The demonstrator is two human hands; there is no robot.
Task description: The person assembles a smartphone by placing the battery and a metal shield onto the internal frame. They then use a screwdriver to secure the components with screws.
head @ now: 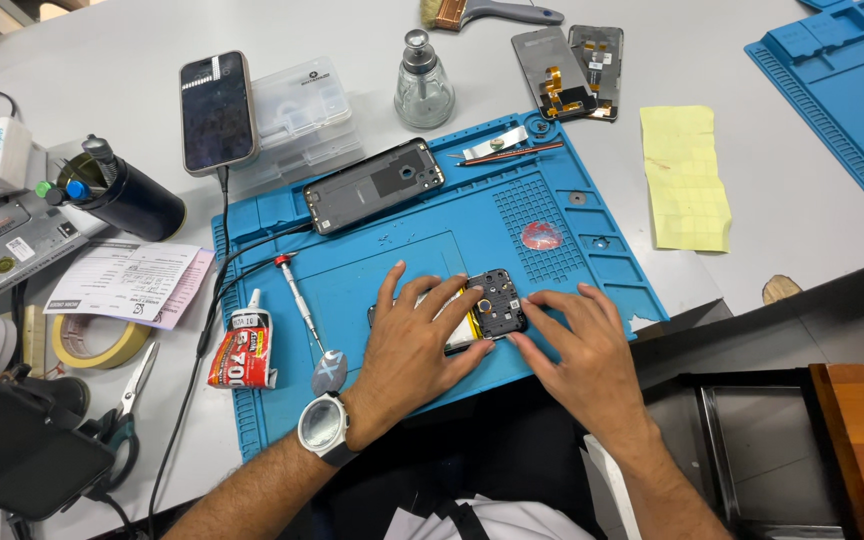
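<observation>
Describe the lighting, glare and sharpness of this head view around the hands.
Head view: even overhead light, soft shadows under the left hand and right hand; the opened phone on the blue mat is sharp; glare glints on the wristwatch; wide-lens bending curves the table edges.

A matt blue rubbery work mat (572, 240) covers the smooth grey tabletop's near edge. On it lie a black plastic phone frame (373, 184), a glossy metal screwdriver (300, 298) and, beside it, a matt yellow paper sheet (685, 177).
</observation>
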